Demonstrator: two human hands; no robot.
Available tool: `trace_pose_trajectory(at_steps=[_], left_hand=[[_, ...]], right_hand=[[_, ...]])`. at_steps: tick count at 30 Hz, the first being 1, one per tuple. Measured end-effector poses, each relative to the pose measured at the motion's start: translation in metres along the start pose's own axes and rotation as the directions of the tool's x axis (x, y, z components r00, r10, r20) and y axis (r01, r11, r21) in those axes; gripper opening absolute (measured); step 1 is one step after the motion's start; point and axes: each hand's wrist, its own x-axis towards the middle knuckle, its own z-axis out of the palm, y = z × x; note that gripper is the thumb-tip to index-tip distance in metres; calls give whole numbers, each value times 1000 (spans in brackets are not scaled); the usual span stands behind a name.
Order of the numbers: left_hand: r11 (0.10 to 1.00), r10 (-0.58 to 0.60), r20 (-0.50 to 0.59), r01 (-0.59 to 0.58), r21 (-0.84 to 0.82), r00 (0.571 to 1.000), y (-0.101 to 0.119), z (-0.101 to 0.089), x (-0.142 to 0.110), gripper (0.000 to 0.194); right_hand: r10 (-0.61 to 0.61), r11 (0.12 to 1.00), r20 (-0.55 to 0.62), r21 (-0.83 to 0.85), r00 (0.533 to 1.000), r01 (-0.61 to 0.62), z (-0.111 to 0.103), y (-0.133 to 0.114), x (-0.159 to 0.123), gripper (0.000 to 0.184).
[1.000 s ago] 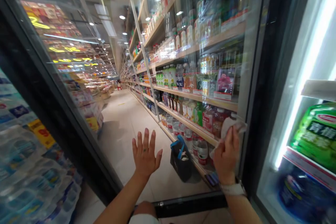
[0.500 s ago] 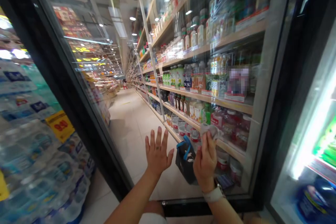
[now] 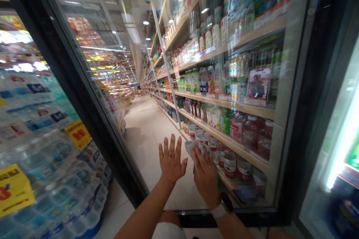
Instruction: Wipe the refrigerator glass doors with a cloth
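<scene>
A large glass door (image 3: 146, 130) in a black frame (image 3: 224, 219) stands tilted across my view. Flat against the pane, fingers spread, my left hand (image 3: 171, 160) holds nothing. Just to its right, my right hand (image 3: 206, 177) presses a crumpled grey cloth (image 3: 193, 145) to the glass, the fingers lying over it. On that wrist sits a watch (image 3: 225, 202) with a pale strap. Part of the cloth is hidden under the fingers.
Wooden shelves of bottled drinks (image 3: 214, 101) show through or in the glass on the right. Stacked packs of water bottles (image 3: 53, 157) with yellow price signs (image 3: 79, 134) stand at the left. A lit cooler (image 3: 340, 138) is at the far right.
My right hand has moved left and slightly down with the cloth, closer to my left hand. The dark bag with the blue handle is now hidden behind it. The left hand stays spread.
</scene>
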Motion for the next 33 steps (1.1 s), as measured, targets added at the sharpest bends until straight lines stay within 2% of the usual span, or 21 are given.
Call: trace_pose_trajectory(at_steps=[4,8,12,14,16,19,23,28,33], left_hand=[[1000,-1,9,1,12,1000,1,-3,2,67],[1000,-2,-1,2,-6,1000,4,-3,3,66],[999,30,36,-29,-42,999,1,-11,5,66],[994,95,59,-91,-67,994,-9,-20,4,68],[985,162,21,-160,-59,987,-25,-27,4,69],[995,94,-43,-93,20,995,-57,-33,6,70],[993,-88,-39,91,73,995,-85,-29,10,73],[986,-155,-41,157,60,987,-81,-21,8,69],[977,-189,-39,192,95,981,-76,-18,5,67]], right_hand=[[122,989,-49,-80,991,-126,-26,38,6,67],[243,957,-138,-130,960,-261,-55,82,12,63],[365,908,-256,-114,895,-403,-80,120,20,59],[414,883,-320,-87,852,-462,-87,131,26,59],[437,872,-360,-56,824,-487,-88,134,32,59],[419,887,-389,-16,820,-461,-80,121,42,58],[345,930,-354,3,869,-368,-60,86,51,58],[243,969,-229,13,943,-246,-32,36,50,63],[57,998,-80,14,995,-56,3,-12,24,66]])
